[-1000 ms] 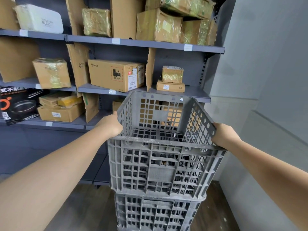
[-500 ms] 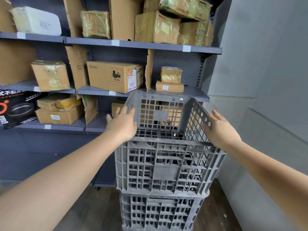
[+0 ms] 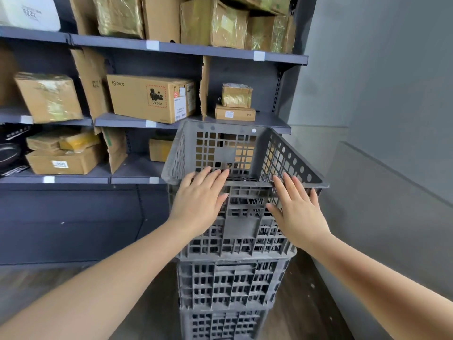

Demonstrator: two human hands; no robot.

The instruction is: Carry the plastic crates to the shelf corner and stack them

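A stack of three grey plastic lattice crates stands in the corner between the shelving and the grey wall. The top crate is empty and sits on the middle crate, which rests on a bottom crate. My left hand lies flat with fingers spread against the top crate's near wall, fingertips at its rim. My right hand does the same to the right. Neither hand grips anything.
Dark grey shelving holds several cardboard boxes, among them a PICO box. The grey wall with a ledge runs along the right. Wooden floor lies on both sides of the stack.
Both hands let go of the top crate's side rims and moved inward to its near wall, fingers now spread flat. The view has drawn back and shows a third crate below.
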